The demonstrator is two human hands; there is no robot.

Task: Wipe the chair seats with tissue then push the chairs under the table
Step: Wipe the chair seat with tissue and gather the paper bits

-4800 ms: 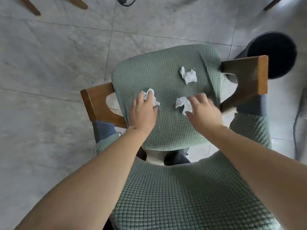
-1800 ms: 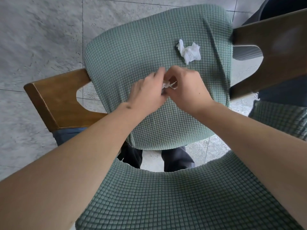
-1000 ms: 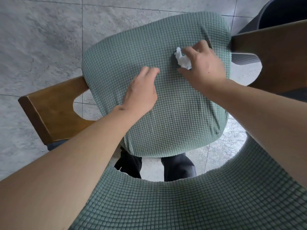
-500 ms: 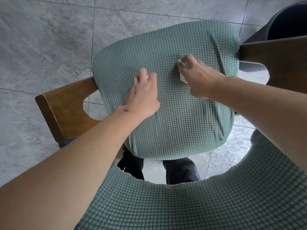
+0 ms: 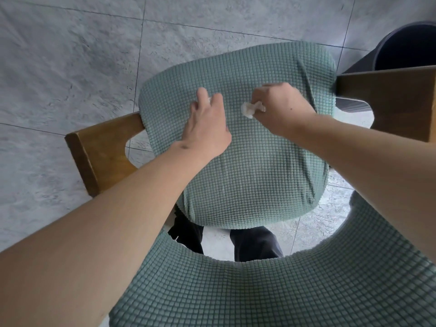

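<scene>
The person leans over the backrest (image 5: 271,286) of a chair, both arms reaching down to the green waffle-knit seat (image 5: 247,166). The right hand (image 5: 280,109) is curled into a loose fist around a crumpled white tissue (image 5: 251,109), a tuft of it sticking out at nine o'clock from the knuckles; bunching the tissue this way likely keeps it compact for carrying or wiping. The left hand (image 5: 207,123) lies on the seat with fingers extended toward twelve o'clock, perhaps to steady the stretchy cover (a scrap of white shows by its fingertips, too small to tell what it is). Wooden armrests (image 5: 101,152) flank the seat at nine and three o'clock. A dark round bin (image 5: 401,50) stands on the tiled floor (image 5: 59,67) at two o'clock, a plausible place for used tissue.
</scene>
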